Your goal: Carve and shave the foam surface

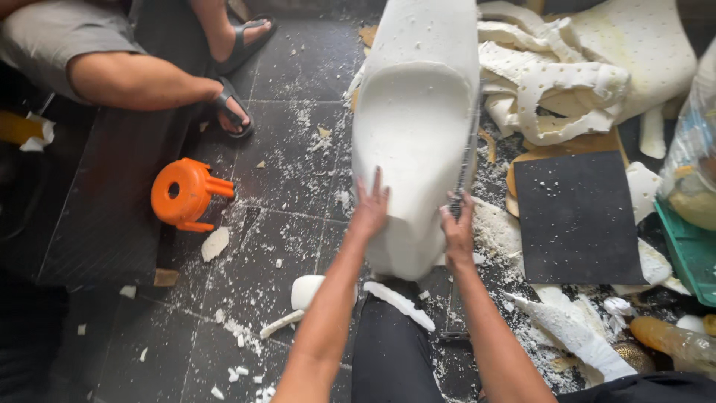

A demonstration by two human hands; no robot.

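Note:
A long white foam block [415, 112] shaped like a seat cushion stands on the dark tiled floor in front of me. My left hand [370, 209] lies flat on its near face with fingers spread. My right hand [457, 227] grips the handle of a thin saw blade [470, 145] that runs up along the block's right edge. My dark-clad knee [389, 336] is just below the block.
Foam crumbs and offcuts [399, 302] litter the floor. An orange plastic stool [185, 194] lies tipped at left. Another person's legs in sandals [231, 112] are at top left. Perforated foam scraps [556, 82], a black sheet [578, 216] and a green bin [690, 246] sit at right.

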